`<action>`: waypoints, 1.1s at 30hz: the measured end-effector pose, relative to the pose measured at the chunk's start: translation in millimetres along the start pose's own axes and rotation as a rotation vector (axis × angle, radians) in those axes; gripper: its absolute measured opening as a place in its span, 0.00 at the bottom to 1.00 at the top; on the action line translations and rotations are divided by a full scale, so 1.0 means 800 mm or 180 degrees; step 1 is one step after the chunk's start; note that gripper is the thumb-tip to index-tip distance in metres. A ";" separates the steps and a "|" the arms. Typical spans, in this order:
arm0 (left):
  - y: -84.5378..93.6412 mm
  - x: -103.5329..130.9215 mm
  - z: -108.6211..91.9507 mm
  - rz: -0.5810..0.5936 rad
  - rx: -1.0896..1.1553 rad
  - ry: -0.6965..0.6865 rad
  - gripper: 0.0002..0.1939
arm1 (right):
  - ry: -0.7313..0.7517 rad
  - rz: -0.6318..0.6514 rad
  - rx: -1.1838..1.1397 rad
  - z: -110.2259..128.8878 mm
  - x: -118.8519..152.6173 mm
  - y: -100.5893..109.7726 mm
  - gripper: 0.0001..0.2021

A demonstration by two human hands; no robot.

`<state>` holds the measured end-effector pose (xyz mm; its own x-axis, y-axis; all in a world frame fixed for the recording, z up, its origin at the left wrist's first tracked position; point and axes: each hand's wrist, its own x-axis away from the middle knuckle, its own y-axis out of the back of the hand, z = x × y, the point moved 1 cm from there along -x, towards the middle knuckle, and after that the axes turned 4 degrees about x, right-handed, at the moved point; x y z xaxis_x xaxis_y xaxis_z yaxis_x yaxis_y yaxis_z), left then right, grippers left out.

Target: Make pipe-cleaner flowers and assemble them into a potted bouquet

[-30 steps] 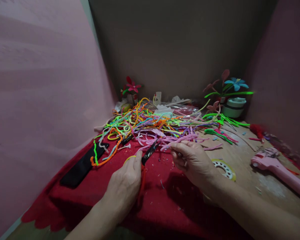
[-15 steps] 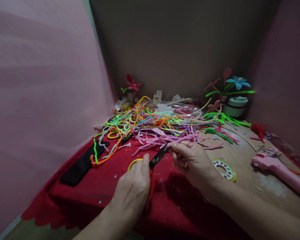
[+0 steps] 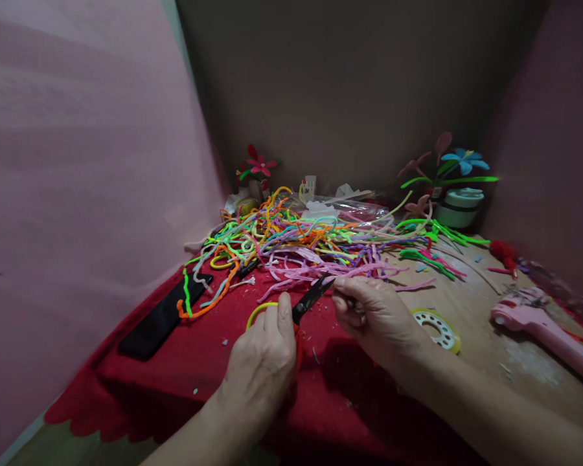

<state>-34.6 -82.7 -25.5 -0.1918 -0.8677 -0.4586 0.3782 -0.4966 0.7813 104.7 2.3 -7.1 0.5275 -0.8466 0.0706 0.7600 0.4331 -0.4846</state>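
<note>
My left hand (image 3: 265,349) is closed around the handles of a pair of scissors (image 3: 311,301) with black blades and yellow and orange-red grips. The blades are slightly parted and point up and right, their tips beside the fingertips of my right hand (image 3: 369,307). That hand is pinched, thumb against forefinger; whatever lies between them is too small to make out. Just beyond both hands lie pink pipe cleaners (image 3: 340,269), at the front of a tangled heap of multicoloured pipe cleaners (image 3: 272,226).
A black phone (image 3: 148,330) lies left on the red cloth (image 3: 175,382). To the right are a tape roll (image 3: 437,330), a pink glue gun (image 3: 544,323) and green pipe cleaners (image 3: 430,264). Behind stand a pink flower (image 3: 261,165), a blue flower (image 3: 465,160) and a pale green jar (image 3: 459,207).
The scissor blades have parted a little, and their tips sit slightly higher by the right fingertips. Both hands stay nearly in place, with the right one still pinched.
</note>
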 end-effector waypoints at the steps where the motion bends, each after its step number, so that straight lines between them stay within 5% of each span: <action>1: 0.000 -0.001 0.000 -0.0006 -0.0024 -0.0001 0.23 | -0.0002 0.0007 0.0007 0.000 0.000 0.000 0.14; 33: -0.013 0.005 0.006 0.0195 0.0850 -0.0173 0.22 | 0.0134 -0.0146 0.0271 -0.007 -0.006 0.004 0.15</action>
<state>-44.1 -80.7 -33.5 -0.2271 -0.8927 -0.3894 0.1400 -0.4256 0.8940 102.1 6.1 -14.0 0.4764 -0.8776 0.0535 0.8134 0.4168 -0.4057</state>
